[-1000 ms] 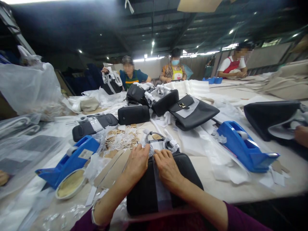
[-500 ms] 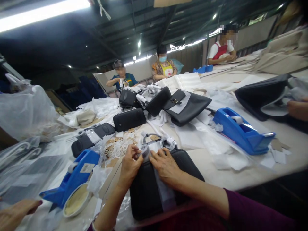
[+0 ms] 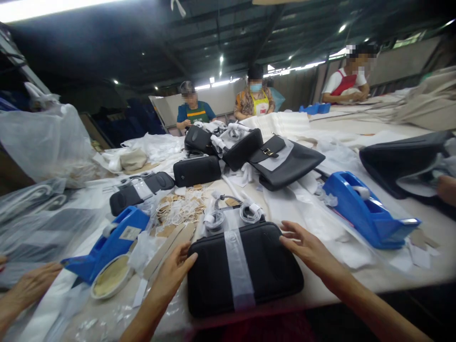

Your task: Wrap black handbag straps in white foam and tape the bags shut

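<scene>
Black bag (image 3: 270, 266) lies flat-ish on the table (image 3: 313, 280), at 6 o'clock in view, right in front of the person. Matte black, rounded corners, piped-looking rim, faint oval outline on the upper right of its face. 1 translucent strip (image 3: 238, 266) runs top to bottom down the middle, shiny, slightly wrinkled. At its 12 o'clock edge: 2 grey coils (image 3: 250, 213) in clear wrap, either side of the strip.

Left hand (image 3: 174, 268) at the bag's 10 o'clock: thumb and fingers apart, loosely curled, at the edge. Right hand (image 3: 308, 247) at 2 o'clock: fingers spread, tips at the upper corner. Neither grips. Hard to say how firmly the left fingertips touch; partly hidden.

From the bag: blue tape dispensers at 9 (image 3: 107, 244) and 2 (image 3: 366, 209) o'clock, tag pile (image 3: 180, 206) at 10, flap bag (image 3: 299, 161) at 1.
</scene>
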Demonstrator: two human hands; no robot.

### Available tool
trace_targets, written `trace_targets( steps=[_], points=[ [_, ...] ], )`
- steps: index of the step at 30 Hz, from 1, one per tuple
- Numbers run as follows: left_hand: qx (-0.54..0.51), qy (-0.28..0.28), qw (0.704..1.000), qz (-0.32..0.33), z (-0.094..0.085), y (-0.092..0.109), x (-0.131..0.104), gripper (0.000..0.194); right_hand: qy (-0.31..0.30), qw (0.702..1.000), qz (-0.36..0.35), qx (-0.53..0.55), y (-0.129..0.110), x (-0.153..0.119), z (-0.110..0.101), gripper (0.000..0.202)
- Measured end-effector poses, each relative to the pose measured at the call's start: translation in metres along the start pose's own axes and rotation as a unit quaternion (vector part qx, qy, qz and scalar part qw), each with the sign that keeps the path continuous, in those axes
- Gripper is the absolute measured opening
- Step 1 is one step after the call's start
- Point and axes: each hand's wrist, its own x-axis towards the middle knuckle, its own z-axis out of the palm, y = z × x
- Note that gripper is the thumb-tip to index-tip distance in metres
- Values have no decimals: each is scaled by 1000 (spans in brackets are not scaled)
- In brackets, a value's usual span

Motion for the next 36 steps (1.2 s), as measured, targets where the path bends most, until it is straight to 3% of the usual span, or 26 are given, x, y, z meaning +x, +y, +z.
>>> trace_targets(
  steps=[2,4,7,12,20,24,28,36],
  points=[
    [-55,-71,995,-52,1,8,-1,52,-115,990,56,55,-3,5,-6,59],
    [-94,-103,987,-80,2,18,1,52,-206,972,69,94,-10,12,-5,58],
    [-145,-130,975,-111,2,28,5,48,-259,951,107,130,-16,26,1,52],
    [-213,-161,949,-170,-2,30,13,39,-265,924,233,148,-15,47,3,39],
    [-247,-150,936,-203,-5,25,24,27,-268,855,344,283,-24,54,8,24],
    [-295,-144,908,-259,-6,21,30,25,-247,847,356,307,-25,55,10,27],
    [-341,-134,884,-291,-3,25,28,23,-230,852,319,344,-26,53,11,28],
    [-428,-37,876,-219,15,36,-1,26,-172,833,359,384,-25,32,18,28]
  ],
)
